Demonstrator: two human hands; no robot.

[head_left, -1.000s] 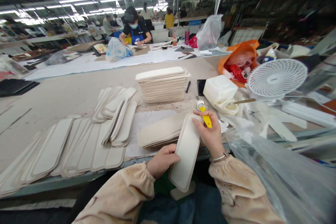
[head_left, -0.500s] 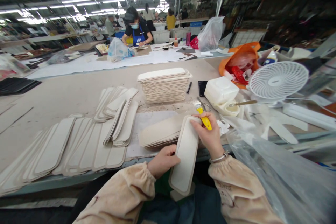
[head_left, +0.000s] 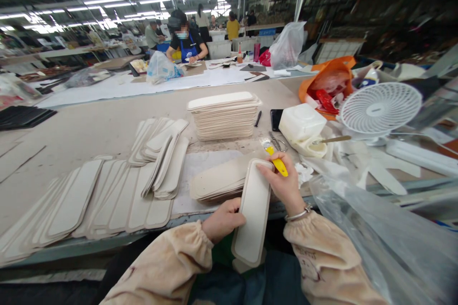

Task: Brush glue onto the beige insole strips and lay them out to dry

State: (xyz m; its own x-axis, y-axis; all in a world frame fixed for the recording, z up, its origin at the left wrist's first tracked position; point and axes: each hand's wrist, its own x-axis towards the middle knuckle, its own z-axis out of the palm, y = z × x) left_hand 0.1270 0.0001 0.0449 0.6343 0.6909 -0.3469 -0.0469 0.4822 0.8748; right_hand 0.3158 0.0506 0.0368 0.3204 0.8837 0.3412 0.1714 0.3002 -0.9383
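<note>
A long pale panel [head_left: 253, 209] with rounded corners and a beige border is tilted over the table's front edge. My left hand [head_left: 225, 219] grips its left side, thumb on top. At the panel's upper end, my right hand [head_left: 284, 178] pinches the corner and also carries a yellow-handled tool [head_left: 278, 162] with a whitish head, its exact kind unclear. Part of another panel [head_left: 240, 265] shows beneath the lower end. Behind the held panel lies a low stack of beige panels [head_left: 218, 178] on a white sheet [head_left: 184, 167].
Fanned panels [head_left: 75, 198] spread along the left; a tall panel stack [head_left: 224, 116] stands behind. To the right are scissors [head_left: 277, 142], a phone [head_left: 275, 119], a white container [head_left: 302, 121], a fan [head_left: 381, 107] and plastic sheeting [head_left: 386, 238]. A co-worker [head_left: 188, 40] sits across the table.
The held panel and the yellow-handled tool have shifted very slightly, the tool a little to the left. Both hands keep their hold.
</note>
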